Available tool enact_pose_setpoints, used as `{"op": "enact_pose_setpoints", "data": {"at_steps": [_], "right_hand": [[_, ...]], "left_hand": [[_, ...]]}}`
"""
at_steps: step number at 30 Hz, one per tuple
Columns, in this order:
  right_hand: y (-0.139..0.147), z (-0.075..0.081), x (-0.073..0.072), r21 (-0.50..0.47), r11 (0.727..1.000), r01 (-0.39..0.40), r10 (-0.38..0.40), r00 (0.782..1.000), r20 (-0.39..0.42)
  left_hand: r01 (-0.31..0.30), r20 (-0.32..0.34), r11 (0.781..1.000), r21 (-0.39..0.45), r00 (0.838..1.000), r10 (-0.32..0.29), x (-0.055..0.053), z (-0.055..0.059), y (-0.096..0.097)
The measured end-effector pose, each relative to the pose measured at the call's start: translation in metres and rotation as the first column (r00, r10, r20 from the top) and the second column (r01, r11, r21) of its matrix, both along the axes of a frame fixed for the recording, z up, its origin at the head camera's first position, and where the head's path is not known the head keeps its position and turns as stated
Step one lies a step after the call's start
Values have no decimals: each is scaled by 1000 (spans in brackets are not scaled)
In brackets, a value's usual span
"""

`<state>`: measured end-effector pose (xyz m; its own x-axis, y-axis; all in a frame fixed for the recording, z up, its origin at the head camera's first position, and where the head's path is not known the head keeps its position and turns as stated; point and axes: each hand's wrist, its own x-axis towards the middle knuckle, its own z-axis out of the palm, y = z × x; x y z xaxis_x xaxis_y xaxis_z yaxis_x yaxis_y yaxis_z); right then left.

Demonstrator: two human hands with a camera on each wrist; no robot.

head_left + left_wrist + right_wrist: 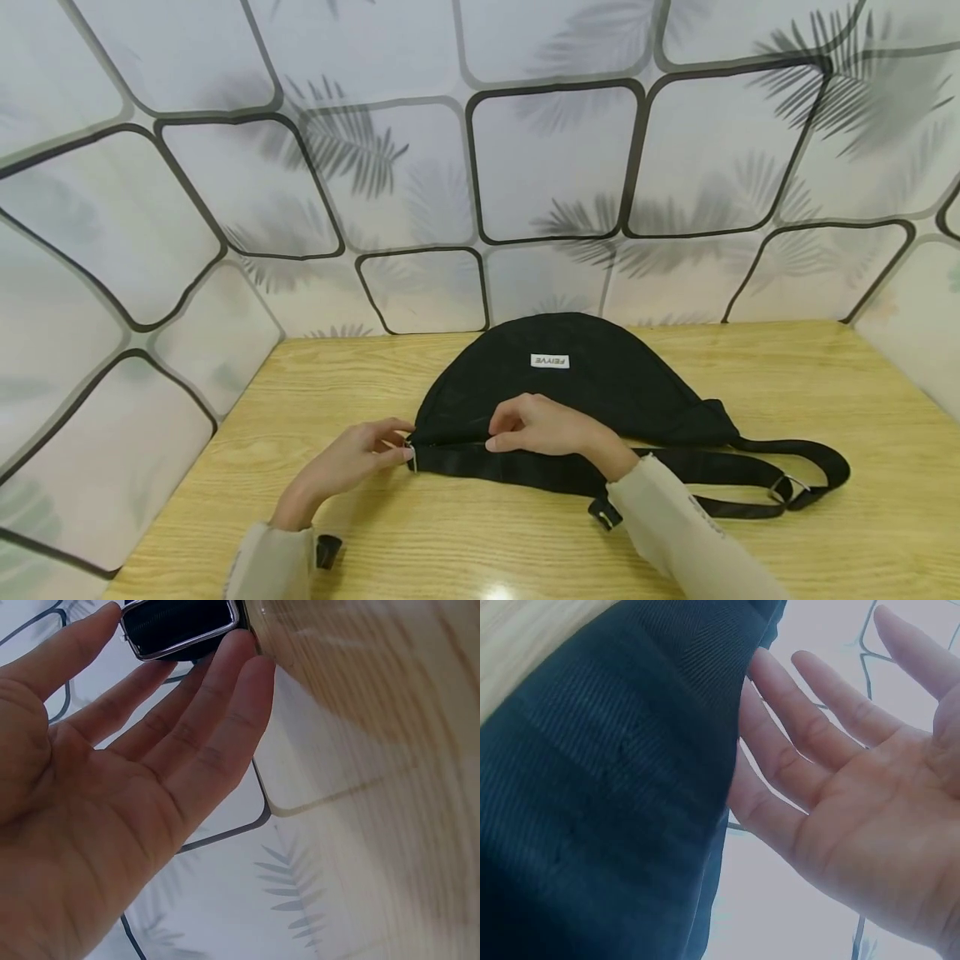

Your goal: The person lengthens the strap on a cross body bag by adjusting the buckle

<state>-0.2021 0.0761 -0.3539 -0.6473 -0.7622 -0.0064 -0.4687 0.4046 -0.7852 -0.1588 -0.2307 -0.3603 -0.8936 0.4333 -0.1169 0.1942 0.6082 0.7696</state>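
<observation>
A black half-moon waist bag (555,392) with a white label lies on the table, its curved side away from me. A wide strap runs along its near edge. At the bag's left end, my left hand (348,462) pinches the metal strap buckle (187,643), thumb on one side and fingers on the other, as the left wrist view shows. My right hand (543,425) is over the middle of the near edge. Its fingers are loosely bent beside the black strap (622,765) in the right wrist view, thumb apart, with nothing held. Fingertips meet or nearly meet the strap's edge.
To the right, the strap makes a loop with a metal slider (780,487) on the wooden table (300,392). Patterned white cloth (555,167) surrounds the back and sides. Small black pieces sit at both sleeve cuffs.
</observation>
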Motion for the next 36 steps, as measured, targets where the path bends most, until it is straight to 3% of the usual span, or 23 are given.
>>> {"op": "enact_pose_setpoints", "data": {"at_steps": [12,18,27,36], "right_hand": [[-20,-5,0,2,1000,-1,1,999,51],[-31,-8,2,-17,1000,-2,3,997,80],[-42,-13,-1,-11,1000,-12,13,998,56],[-50,-15,-2,-13,998,66,-65,998,11]], "left_hand": [[12,10,1000,28,1000,-13,-2,-1,4],[33,-20,999,8,999,-33,-5,-1,10],[25,-4,999,21,1000,-25,-8,3,20],[50,-97,995,88,994,-41,-11,1,25]]}}
